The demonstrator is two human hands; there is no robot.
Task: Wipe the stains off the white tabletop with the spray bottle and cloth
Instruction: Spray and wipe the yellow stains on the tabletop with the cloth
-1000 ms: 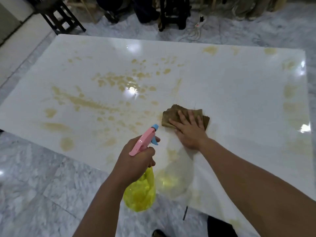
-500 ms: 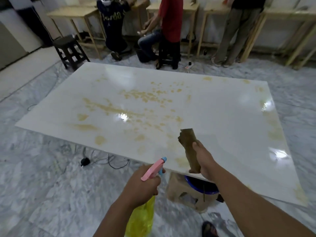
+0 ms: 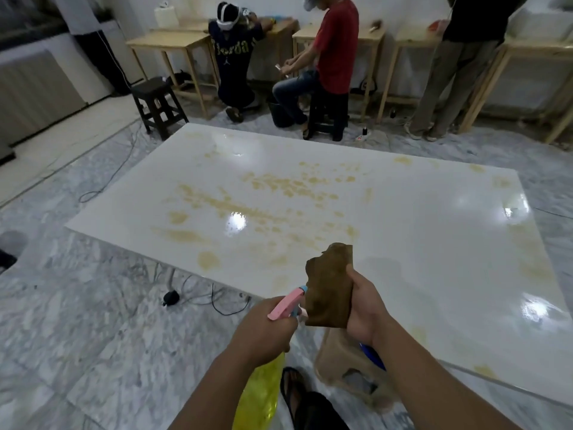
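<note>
Head view: the left hand is clenched round the neck of the spray bottle, whose pink head points at the cloth from just beside it; the yellow body hangs below the hand, off the near edge of the tabletop. The right hand grasps the brown cloth, fingers curled round its right side, and holds it upright in the air above the near edge, clear of the surface. Yellowish stains spread over the left half and centre of the tabletop, with fainter ones along the far and right edges. A black stool stands on the floor beyond the far left corner. Three people are at wooden desks along the back wall.
</note>
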